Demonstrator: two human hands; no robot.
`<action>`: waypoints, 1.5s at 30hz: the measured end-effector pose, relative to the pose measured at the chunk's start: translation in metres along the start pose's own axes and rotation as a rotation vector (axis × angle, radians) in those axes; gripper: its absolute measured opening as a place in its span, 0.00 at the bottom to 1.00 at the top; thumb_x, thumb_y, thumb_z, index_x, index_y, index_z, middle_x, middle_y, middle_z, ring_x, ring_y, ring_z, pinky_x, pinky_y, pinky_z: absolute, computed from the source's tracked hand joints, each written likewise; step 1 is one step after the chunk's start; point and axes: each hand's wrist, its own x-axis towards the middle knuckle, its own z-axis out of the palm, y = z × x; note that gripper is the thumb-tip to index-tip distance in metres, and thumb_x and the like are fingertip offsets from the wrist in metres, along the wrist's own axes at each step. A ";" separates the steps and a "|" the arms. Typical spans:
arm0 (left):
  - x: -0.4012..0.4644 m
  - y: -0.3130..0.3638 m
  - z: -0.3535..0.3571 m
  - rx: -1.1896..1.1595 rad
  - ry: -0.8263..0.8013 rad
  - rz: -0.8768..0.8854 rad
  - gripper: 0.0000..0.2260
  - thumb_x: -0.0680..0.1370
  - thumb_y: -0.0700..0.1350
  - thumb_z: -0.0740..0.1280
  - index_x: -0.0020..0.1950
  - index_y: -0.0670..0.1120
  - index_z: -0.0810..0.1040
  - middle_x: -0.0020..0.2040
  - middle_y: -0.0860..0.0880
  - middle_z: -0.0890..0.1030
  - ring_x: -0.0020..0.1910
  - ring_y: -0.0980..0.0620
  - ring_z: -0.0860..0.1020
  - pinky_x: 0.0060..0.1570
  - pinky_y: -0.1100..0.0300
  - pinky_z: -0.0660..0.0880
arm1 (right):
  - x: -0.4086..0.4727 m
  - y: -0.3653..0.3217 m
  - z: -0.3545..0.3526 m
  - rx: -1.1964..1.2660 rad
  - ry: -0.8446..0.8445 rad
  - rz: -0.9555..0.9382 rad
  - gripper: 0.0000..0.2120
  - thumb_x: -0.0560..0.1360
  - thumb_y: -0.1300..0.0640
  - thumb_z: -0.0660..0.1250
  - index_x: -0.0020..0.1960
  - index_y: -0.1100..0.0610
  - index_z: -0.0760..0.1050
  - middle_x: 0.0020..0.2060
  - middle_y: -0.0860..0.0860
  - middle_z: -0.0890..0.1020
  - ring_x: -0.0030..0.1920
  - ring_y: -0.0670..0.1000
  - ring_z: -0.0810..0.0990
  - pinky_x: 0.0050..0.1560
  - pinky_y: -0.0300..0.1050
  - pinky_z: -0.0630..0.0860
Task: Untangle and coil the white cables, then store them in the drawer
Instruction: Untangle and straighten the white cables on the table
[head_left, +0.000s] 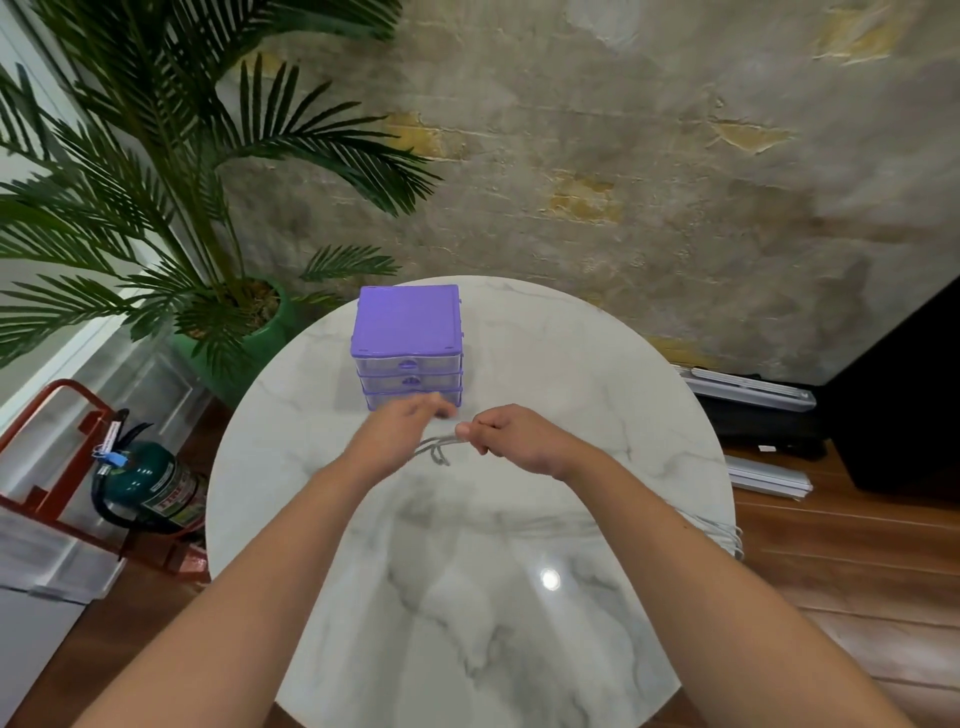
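Observation:
A purple three-drawer organiser (408, 332) stands at the far side of the round marble table (519, 597), all its drawers closed. Just in front of it, my right hand (511, 439) pinches a small looped bundle of white cable (434, 448) between thumb and fingers. My left hand (410, 423) is blurred beside it, at the bundle's other end and in front of the bottom drawer; its grip is unclear. More white cable (719, 532) trails across the table under my right forearm and hangs over the right edge.
A potted palm (171, 208) in a green pot stands behind the table at left. A green fire extinguisher (156, 483) in a red stand sits on the floor at left. Grey rails and a black bag (758, 410) lie on the wooden floor at right.

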 end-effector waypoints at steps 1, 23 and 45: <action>-0.003 0.009 0.004 -0.010 -0.150 -0.001 0.18 0.83 0.55 0.55 0.46 0.54 0.84 0.49 0.56 0.85 0.50 0.55 0.81 0.52 0.57 0.72 | 0.001 0.000 -0.003 0.015 -0.007 0.005 0.19 0.78 0.45 0.63 0.33 0.55 0.71 0.26 0.46 0.67 0.28 0.46 0.65 0.31 0.38 0.62; -0.006 -0.066 -0.006 0.768 -0.283 0.089 0.15 0.82 0.60 0.50 0.45 0.54 0.70 0.42 0.54 0.78 0.44 0.51 0.75 0.40 0.57 0.69 | -0.049 0.134 -0.031 -0.579 0.363 0.469 0.26 0.82 0.44 0.47 0.30 0.55 0.66 0.27 0.50 0.72 0.26 0.51 0.70 0.30 0.43 0.65; -0.011 -0.072 0.015 0.695 -0.227 -0.009 0.18 0.82 0.59 0.51 0.47 0.51 0.75 0.43 0.53 0.78 0.44 0.50 0.76 0.42 0.57 0.69 | -0.044 0.169 -0.070 -0.985 0.292 0.421 0.15 0.80 0.58 0.55 0.64 0.53 0.72 0.47 0.52 0.79 0.48 0.56 0.78 0.47 0.45 0.66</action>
